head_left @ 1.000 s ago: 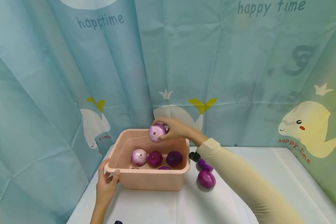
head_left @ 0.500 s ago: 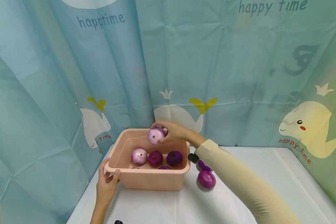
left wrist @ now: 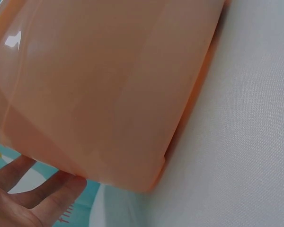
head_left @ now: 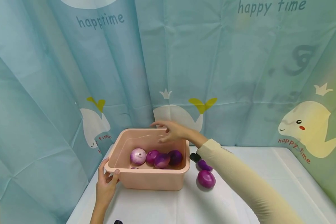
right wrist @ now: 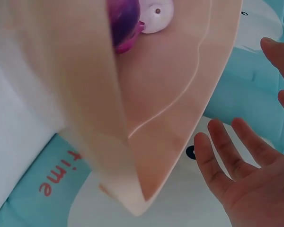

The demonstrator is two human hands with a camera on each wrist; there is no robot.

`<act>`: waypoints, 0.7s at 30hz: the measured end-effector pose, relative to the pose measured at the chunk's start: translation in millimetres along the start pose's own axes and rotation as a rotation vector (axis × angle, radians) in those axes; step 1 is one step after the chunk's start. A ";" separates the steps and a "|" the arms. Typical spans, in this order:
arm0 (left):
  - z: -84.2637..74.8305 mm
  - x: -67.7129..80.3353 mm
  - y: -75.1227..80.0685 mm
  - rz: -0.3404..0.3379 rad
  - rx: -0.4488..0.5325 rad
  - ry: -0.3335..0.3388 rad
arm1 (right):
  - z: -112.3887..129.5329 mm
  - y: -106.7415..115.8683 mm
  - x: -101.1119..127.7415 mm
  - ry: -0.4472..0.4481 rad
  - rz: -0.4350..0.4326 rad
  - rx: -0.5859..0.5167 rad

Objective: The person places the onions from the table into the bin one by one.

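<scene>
A pink plastic tub (head_left: 154, 182) stands on the white table and holds several purple and pale onions (head_left: 162, 160). My right hand (head_left: 170, 131) hovers over the tub's back rim with fingers spread and holds nothing; the right wrist view shows its open palm (right wrist: 248, 179) beside the tub wall (right wrist: 170, 118). My left hand (head_left: 107, 182) grips the tub's front left corner, thumb on the rim; its fingers (left wrist: 42, 201) lie under the tub (left wrist: 99, 90). A pale onion (head_left: 138, 156) lies at the left inside the tub.
Two purple onions (head_left: 206, 179) lie on the table (head_left: 240, 199) just right of the tub, beside a small black object (head_left: 195, 157). A blue curtain (head_left: 184, 62) with whale prints hangs close behind and at both sides.
My right hand has let go of the pale purple onion, which has dropped into the tub among the others. The hand's fingers have spread open. The left hand has not moved.
</scene>
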State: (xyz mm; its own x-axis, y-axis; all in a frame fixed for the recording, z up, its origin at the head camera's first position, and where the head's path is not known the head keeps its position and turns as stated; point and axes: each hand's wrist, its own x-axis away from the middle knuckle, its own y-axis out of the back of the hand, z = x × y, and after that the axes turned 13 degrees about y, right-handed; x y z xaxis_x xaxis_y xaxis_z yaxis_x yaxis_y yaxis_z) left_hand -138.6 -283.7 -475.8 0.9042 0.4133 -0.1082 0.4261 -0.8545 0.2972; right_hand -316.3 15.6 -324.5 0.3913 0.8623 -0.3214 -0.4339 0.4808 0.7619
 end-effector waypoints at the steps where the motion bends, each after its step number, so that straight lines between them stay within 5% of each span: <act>1: 0.2 -0.1 -0.2 -0.001 0.000 -0.001 | -0.4 1.0 1.3 0.003 -0.004 -0.005; 8: -0.7 0.9 -0.4 0.003 -0.005 0.014 | -5.2 11.1 23.4 0.010 -0.047 -0.015; 21: -1.1 1.1 0.4 0.002 -0.005 0.017 | -14.7 39.4 97.5 -0.042 -0.158 0.143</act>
State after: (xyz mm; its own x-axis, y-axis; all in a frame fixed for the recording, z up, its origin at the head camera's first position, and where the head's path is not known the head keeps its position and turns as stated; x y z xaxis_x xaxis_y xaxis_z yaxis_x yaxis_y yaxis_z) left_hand -137.4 -283.2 -474.8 0.9043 0.4169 -0.0918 0.4243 -0.8536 0.3024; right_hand -307.2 120.9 -334.1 0.4797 0.7694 -0.4218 -0.2461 0.5794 0.7770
